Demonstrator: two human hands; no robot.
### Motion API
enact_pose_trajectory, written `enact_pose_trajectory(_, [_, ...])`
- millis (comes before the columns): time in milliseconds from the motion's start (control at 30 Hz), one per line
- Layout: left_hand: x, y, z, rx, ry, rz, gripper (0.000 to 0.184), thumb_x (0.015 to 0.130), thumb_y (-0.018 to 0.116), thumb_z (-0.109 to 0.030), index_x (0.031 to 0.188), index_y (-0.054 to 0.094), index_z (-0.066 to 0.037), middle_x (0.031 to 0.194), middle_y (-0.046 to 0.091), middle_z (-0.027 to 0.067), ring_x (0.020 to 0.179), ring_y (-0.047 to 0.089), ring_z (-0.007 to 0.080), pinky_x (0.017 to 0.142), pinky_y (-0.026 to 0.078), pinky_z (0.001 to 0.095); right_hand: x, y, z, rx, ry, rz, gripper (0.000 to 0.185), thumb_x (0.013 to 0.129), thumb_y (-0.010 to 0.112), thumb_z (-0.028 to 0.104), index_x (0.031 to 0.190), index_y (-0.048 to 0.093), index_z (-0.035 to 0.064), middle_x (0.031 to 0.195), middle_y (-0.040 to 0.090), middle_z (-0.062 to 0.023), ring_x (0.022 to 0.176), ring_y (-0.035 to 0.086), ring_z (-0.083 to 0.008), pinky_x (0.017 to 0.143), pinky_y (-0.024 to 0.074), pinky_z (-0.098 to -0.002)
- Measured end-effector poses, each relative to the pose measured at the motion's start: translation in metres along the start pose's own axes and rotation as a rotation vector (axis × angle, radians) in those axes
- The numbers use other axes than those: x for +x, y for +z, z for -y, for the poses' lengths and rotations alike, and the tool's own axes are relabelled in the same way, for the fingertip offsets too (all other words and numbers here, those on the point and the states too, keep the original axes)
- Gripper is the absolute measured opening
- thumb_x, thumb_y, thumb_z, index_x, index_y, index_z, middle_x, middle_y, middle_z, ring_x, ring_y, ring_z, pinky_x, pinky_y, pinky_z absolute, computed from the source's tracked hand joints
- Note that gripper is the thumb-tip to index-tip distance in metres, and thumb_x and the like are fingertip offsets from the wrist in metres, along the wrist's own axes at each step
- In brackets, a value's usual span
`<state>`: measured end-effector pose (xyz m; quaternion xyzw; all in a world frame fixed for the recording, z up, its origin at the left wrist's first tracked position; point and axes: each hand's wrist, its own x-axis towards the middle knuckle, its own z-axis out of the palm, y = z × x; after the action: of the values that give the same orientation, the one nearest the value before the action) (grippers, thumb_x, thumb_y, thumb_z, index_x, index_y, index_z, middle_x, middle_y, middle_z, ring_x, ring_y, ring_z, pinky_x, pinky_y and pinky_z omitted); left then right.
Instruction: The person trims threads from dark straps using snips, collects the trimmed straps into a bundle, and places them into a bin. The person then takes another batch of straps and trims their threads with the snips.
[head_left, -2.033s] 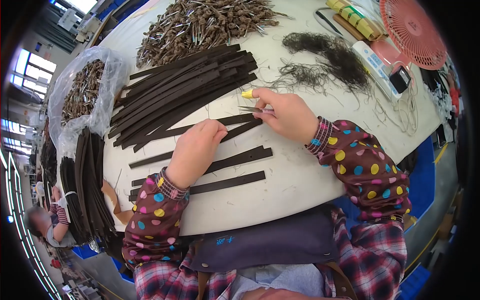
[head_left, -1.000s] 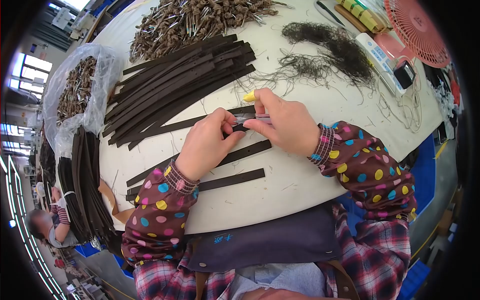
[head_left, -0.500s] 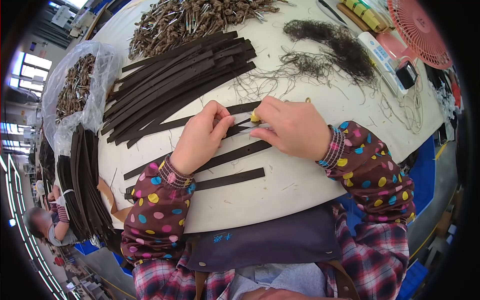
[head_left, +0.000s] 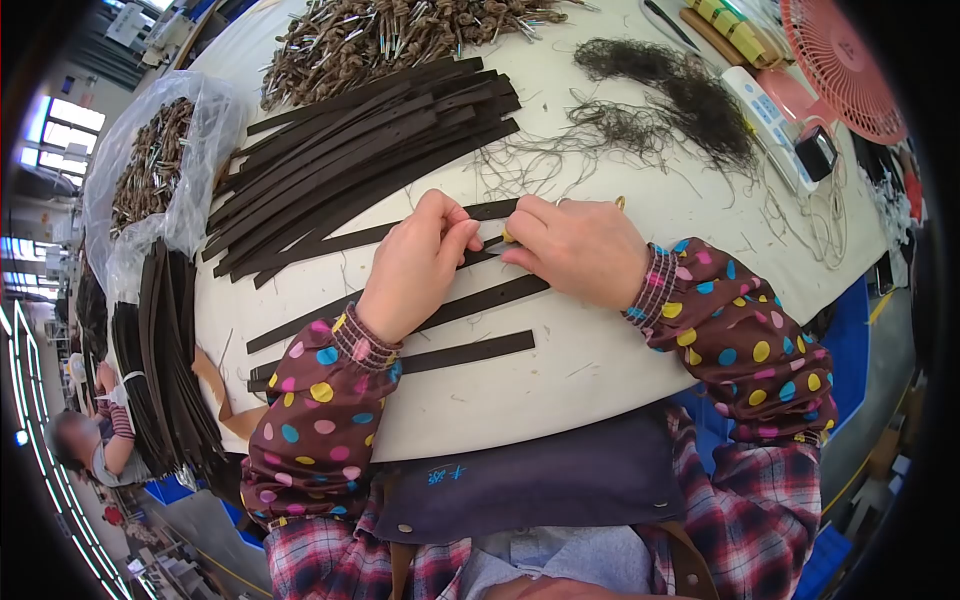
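My left hand (head_left: 420,262) is closed in a pinch over a dark strap (head_left: 483,256); what lies between the fingertips is too small to make out. Close by on the right, my right hand (head_left: 580,252) curls around a small yellow-handled tool that looks like thread snips (head_left: 508,236), mostly hidden by the fingers. Beyond both hands, another dark strap (head_left: 350,240) lies slanted on the table. Nearer my body are two more straps, one (head_left: 495,296) passing under my left wrist and a shorter one (head_left: 490,350) below it.
A heap of dark straps (head_left: 370,150) lies at the left, with brown knotted cords with metal tips (head_left: 400,30) behind it. Loose dark threads (head_left: 690,95), a power strip (head_left: 765,125) and a pink fan (head_left: 845,65) are at the right. A plastic bag (head_left: 210,130) of cords stands left.
My left hand has shifted slightly right and up, and my right hand slightly left, so the fingertips sit closer together. Less of the tool's yellow part and silvery blade shows now.
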<state>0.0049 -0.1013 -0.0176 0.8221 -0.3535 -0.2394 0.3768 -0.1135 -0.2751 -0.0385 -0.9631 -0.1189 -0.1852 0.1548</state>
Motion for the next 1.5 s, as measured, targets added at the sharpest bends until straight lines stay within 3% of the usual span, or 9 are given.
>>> enact_pose_trajectory(200, [0.003, -0.002, -0.006, -0.147, -0.145, -0.05, 0.02, 0.098, 0.056, -0.019, 0.103, 0.048, -0.002, 0.076, 0.063, 0.0071, 0.067, 0.062, 0.0211, 0.063, 0.049, 0.0328, 0.001, 0.002, -0.002, 0.056, 0.06, -0.038, 0.025, 0.086, 0.07, 0.027, 0.088, 0.054, 0.008, 0.081, 0.055, -0.0037, 0.064, 0.061, -0.0226, 0.052, 0.0465, -0.0331])
enact_pose_trajectory(300, [-0.004, -0.014, -0.001, 0.247, 0.067, -0.195, 0.031, 0.095, 0.061, -0.026, 0.108, 0.046, -0.003, 0.078, 0.061, 0.0081, 0.068, 0.062, 0.0247, 0.062, 0.049, 0.0345, 0.002, -0.01, -0.006, 0.221, 0.237, -0.079, 0.024, 0.086, 0.071, 0.024, 0.091, 0.057, 0.0059, 0.083, 0.059, -0.0052, 0.069, 0.064, -0.0221, 0.057, 0.0502, -0.0303])
enact_pose_trajectory(433, [-0.02, -0.019, 0.005, 0.528, 0.271, -0.056, 0.029, 0.087, 0.071, -0.029, 0.097, 0.055, -0.007, 0.089, 0.061, 0.0066, 0.079, 0.064, 0.0262, 0.064, 0.05, 0.0369, 0.0, -0.012, -0.013, 0.362, 0.349, -0.136, 0.026, 0.088, 0.07, 0.027, 0.095, 0.059, 0.004, 0.089, 0.063, -0.0085, 0.076, 0.067, -0.0227, 0.065, 0.0534, -0.03])
enact_pose_trajectory(567, [-0.027, -0.014, -0.011, 0.557, 0.208, 0.002, 0.024, 0.084, 0.073, -0.023, 0.089, 0.054, -0.008, 0.091, 0.059, 0.0074, 0.078, 0.063, 0.0287, 0.063, 0.05, 0.0372, 0.001, -0.016, -0.007, 0.436, 0.354, -0.091, 0.032, 0.088, 0.069, 0.035, 0.095, 0.059, 0.0052, 0.09, 0.064, -0.0093, 0.077, 0.068, -0.0248, 0.065, 0.0532, -0.0332])
enact_pose_trajectory(700, [-0.034, -0.009, -0.015, 0.412, 0.142, 0.111, 0.024, 0.084, 0.072, -0.02, 0.09, 0.053, -0.007, 0.087, 0.059, 0.009, 0.074, 0.063, 0.0298, 0.063, 0.051, 0.0381, -0.004, -0.023, -0.007, 0.403, 0.281, -0.009, 0.027, 0.087, 0.072, 0.025, 0.097, 0.059, 0.0038, 0.087, 0.063, -0.0097, 0.077, 0.066, -0.0233, 0.066, 0.0529, -0.0312])
enact_pose_trajectory(933, [-0.023, -0.001, -0.009, 0.333, 0.119, 0.038, 0.033, 0.084, 0.074, -0.029, 0.096, 0.057, -0.004, 0.077, 0.062, 0.0086, 0.068, 0.062, 0.027, 0.061, 0.049, 0.0367, -0.01, -0.032, -0.008, 0.301, 0.225, 0.087, 0.027, 0.084, 0.072, 0.028, 0.09, 0.058, 0.0062, 0.086, 0.063, -0.0065, 0.071, 0.065, -0.0248, 0.06, 0.0496, -0.0324])
enact_pose_trajectory(1133, [-0.008, 0.0, -0.009, 0.223, -0.011, 0.047, 0.024, 0.086, 0.071, -0.026, 0.093, 0.062, -0.005, 0.066, 0.059, 0.0046, 0.064, 0.06, 0.0224, 0.059, 0.047, 0.0349, -0.011, -0.026, -0.008, 0.24, 0.165, 0.074, 0.025, 0.085, 0.072, 0.029, 0.087, 0.058, 0.0078, 0.082, 0.06, -0.0046, 0.065, 0.062, -0.0239, 0.056, 0.0476, -0.0328])
enact_pose_trajectory(1433, [-0.008, -0.004, -0.003, 0.092, 0.138, 0.094, 0.015, 0.09, 0.064, -0.016, 0.093, 0.057, -0.003, 0.077, 0.061, 0.0084, 0.061, 0.057, 0.0207, 0.06, 0.046, 0.0331, -0.007, -0.01, -0.001, 0.168, 0.073, 0.031, 0.024, 0.087, 0.068, 0.028, 0.084, 0.055, 0.009, 0.08, 0.054, -0.0035, 0.064, 0.059, -0.0249, 0.054, 0.0457, -0.0356])
enact_pose_trajectory(1500, [-0.007, -0.007, -0.005, 0.051, 0.061, 0.134, 0.014, 0.091, 0.063, -0.014, 0.094, 0.055, -0.003, 0.077, 0.062, 0.0086, 0.063, 0.058, 0.0215, 0.061, 0.047, 0.0333, -0.007, -0.009, -0.001, 0.15, 0.061, 0.03, 0.024, 0.087, 0.067, 0.028, 0.085, 0.054, 0.009, 0.08, 0.054, -0.0037, 0.064, 0.059, -0.0255, 0.054, 0.0457, -0.0364])
